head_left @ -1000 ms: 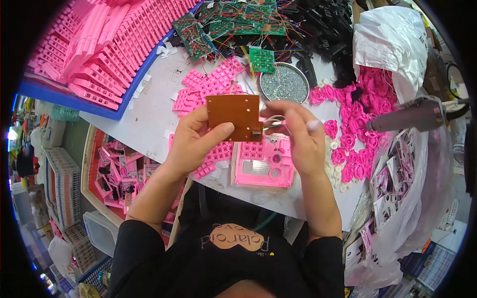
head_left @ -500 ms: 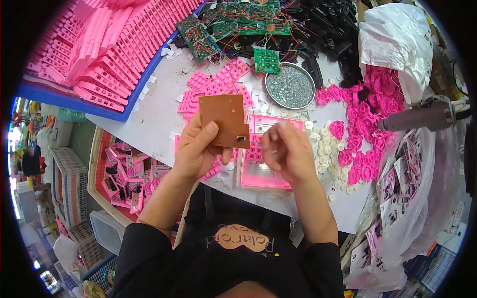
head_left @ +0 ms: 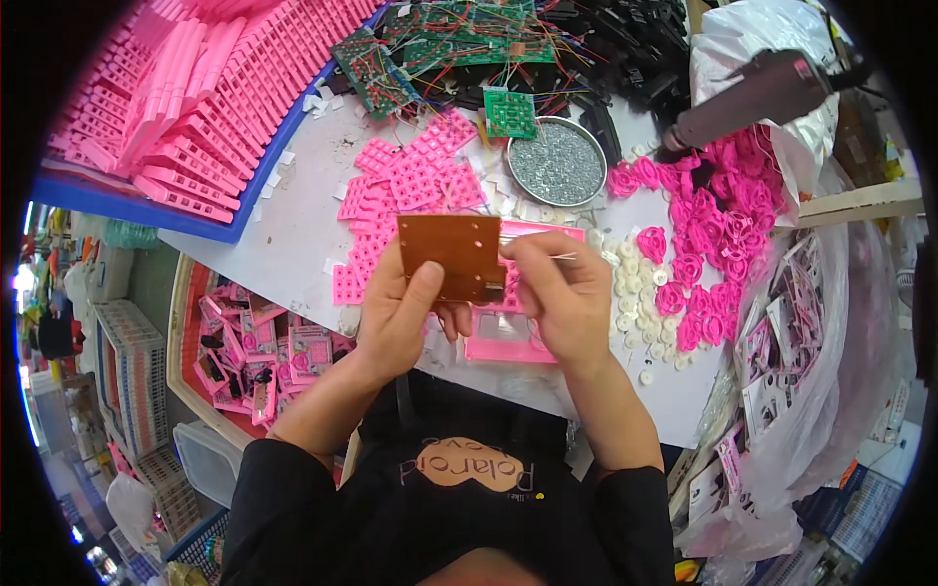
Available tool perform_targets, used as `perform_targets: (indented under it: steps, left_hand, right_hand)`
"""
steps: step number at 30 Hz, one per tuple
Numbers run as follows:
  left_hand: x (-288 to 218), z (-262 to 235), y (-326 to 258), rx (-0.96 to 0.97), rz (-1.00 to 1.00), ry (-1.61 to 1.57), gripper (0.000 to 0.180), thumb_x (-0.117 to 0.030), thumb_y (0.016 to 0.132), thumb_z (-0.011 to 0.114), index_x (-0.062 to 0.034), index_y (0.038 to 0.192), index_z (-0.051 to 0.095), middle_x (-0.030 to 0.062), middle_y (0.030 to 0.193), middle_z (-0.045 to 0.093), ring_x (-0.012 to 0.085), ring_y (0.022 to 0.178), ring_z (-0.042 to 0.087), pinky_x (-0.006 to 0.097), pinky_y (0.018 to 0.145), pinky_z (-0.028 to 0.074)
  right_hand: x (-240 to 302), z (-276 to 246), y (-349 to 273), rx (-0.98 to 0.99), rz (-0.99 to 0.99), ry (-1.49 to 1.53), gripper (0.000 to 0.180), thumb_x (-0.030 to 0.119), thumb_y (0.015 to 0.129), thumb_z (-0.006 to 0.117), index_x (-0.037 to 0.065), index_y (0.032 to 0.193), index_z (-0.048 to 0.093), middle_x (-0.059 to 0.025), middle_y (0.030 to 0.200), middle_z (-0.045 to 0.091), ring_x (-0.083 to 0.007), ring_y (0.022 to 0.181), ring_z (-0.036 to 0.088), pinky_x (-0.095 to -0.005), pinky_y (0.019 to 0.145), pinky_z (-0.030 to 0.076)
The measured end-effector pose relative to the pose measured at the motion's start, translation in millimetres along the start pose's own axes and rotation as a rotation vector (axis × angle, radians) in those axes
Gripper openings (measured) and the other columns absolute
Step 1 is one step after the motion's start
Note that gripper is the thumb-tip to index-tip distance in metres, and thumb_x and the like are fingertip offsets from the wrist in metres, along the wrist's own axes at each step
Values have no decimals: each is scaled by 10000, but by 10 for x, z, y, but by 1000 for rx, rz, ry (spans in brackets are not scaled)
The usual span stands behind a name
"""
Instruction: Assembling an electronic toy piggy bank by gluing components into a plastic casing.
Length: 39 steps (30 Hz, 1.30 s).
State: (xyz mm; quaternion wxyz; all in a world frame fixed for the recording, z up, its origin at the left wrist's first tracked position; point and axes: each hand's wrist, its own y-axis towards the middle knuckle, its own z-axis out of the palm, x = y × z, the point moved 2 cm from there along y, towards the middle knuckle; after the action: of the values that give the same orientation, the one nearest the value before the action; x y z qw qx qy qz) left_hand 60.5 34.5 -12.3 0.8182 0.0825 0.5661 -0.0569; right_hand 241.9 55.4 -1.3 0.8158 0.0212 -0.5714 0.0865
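Observation:
My left hand (head_left: 396, 317) grips a brown circuit board (head_left: 451, 256) by its lower left part, thumb on the plain brown face. A small switch sits at the board's lower right corner. My right hand (head_left: 565, 298) is closed in a pinch at the board's right edge, on thin wires (head_left: 562, 257) that stick out past the fingers. Beneath both hands lies an open pink plastic housing (head_left: 513, 349), partly hidden by them. Pink rubber keypads (head_left: 405, 186) are heaped just beyond my left hand.
A round tin of small screws (head_left: 557, 161) stands beyond the hands, beside wired green circuit boards (head_left: 469, 44). White round parts (head_left: 635, 293) and pink rings (head_left: 699, 254) lie to the right. An electric screwdriver (head_left: 747, 103) hangs above them. A blue crate (head_left: 200, 227) holds pink casings at far left.
The board has shifted slightly right and tilted, and my right hand has come in to its edge. The electric screwdriver has swung away to the far side.

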Motion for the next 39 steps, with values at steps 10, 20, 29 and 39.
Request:
perform_targets:
  steps: [10, 20, 29, 39]
  left_hand:
    - [45, -299, -251, 239, 104, 617, 194, 55, 914, 606, -18, 1079, 676, 113, 872, 707, 189, 692, 696, 315, 634, 536]
    - [175, 94, -240, 729, 405, 677, 428, -76, 780, 784, -94, 1180, 634, 88, 1016, 712, 306, 845, 717, 407, 680, 573]
    - [156, 73, -674, 403, -647, 36, 464, -112, 1063, 501, -54, 1501, 356, 112, 1148, 668, 149, 899, 664, 279, 729, 549]
    - [135, -31, -663, 246, -656, -193, 746, -39, 1014, 518, -76, 1629, 98, 172, 1545, 397, 257, 1343, 510, 400, 1133, 391]
  right_hand:
    - [231, -1316, -1447, -206, 590, -120, 215, 110, 998, 580, -14, 1167, 631, -151, 763, 676, -184, 545, 606, -266, 517, 470]
    - [715, -479, -805, 521, -215, -1163, 865, 656, 808, 710, 96, 1450, 561, -257, 1555, 409, -542, 1442, 273, -578, 1177, 248]
    - [138, -414, -471, 529, 47, -672, 418, 92, 923, 705, 72, 1338, 654, -103, 1141, 710, -214, 967, 693, -331, 843, 551]
    - [-128, -576, 474, 491, 310, -610, 368, 90, 918, 737, 4, 1262, 635, -60, 1085, 713, -106, 928, 662, -281, 787, 561]
